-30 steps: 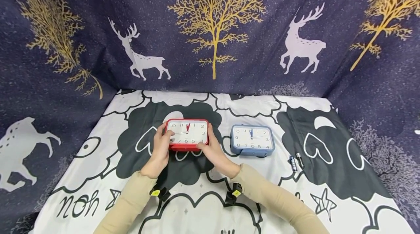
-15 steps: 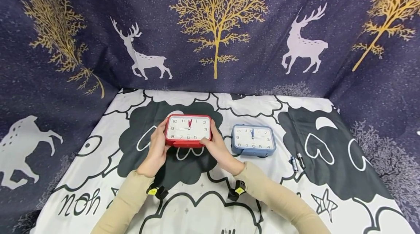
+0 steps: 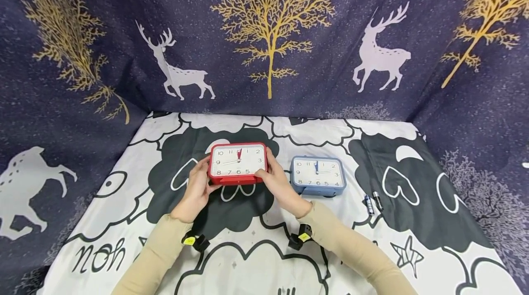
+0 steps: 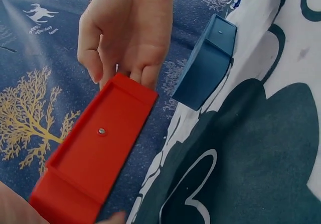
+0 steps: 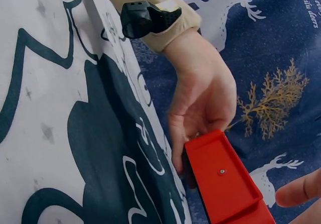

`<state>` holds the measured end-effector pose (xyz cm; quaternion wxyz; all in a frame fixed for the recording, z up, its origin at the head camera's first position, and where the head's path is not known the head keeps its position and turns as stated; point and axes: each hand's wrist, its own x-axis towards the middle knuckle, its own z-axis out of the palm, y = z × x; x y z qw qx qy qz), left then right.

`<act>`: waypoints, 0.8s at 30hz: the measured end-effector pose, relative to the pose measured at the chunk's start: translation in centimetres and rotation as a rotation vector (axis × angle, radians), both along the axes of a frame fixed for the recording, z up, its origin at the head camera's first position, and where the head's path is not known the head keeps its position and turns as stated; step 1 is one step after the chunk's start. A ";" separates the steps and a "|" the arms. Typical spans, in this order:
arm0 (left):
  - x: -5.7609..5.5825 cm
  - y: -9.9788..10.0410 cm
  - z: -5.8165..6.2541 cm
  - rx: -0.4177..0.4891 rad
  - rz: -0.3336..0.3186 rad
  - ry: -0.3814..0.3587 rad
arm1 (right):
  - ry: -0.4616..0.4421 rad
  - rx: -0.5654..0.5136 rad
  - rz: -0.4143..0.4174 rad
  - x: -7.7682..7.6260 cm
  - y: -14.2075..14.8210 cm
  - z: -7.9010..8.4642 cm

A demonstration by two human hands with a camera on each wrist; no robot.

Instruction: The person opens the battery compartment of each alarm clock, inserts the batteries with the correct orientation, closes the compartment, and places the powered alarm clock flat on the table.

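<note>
Red clock (image 3: pixel 238 162) held up by both ends

The fingers of the left hand (image 3: pixel 197 190) are curled round the clock's left end, and those of the right hand (image 3: pixel 282 188) grip the right end, with the thumb at the lower right corner, its tip by the edge of the dial. The clock sits left of the middle of the bench (image 3: pixel 248 267), nearer the far edge than the near one. The wrist views show its underside, with a small screw (image 4: pixel 102 131), apparently raised off the surface.

To hold it well, keep both grips even so the frame does not tip, and press on the red rim rather than the dial; the smooth casing could slip if one side loosens.

Just beside the right hand, right of the bench's middle, stands a blue clock (image 3: pixel 317 173). It looks like the nearest obstacle: a sideways swing of that hand could knock it. Farther toward the right edge lie a blue battery (image 3: pixel 369 205) and a dark battery (image 3: pixel 377 201), side by side, well apart from both hands; being round, they might roll if brushed. A left wrist device (image 3: pixel 201 242) and a right wrist device (image 3: pixel 295 241) jut inward and could snag on the cover. Beyond the far edge hangs a dark curtain (image 3: pixel 322 74).
</note>
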<state>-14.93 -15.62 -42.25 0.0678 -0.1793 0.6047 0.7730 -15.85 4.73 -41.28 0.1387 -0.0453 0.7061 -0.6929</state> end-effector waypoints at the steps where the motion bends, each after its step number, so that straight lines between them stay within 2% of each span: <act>1: 0.0 0.0 0.0 0.008 -0.002 -0.004 | 0.004 -0.001 0.005 -0.1 0.1 0.0; 8: -0.1 -0.4 -0.4 0.107 -0.036 0.009 | -0.009 -0.026 0.009 -0.3 0.3 -0.1; 15: -0.2 -1.3 -1.1 0.248 -0.151 0.051 | 0.020 -0.067 0.000 -0.3 0.3 0.2; 18: -0.4 -1.5 -1.2 0.302 -0.170 0.045 | 0.007 -0.070 0.005 -0.4 0.4 0.4; 24: -0.4 -1.8 -0.9 0.481 -0.226 0.034 | -0.007 -0.062 -0.016 -0.5 0.6 0.8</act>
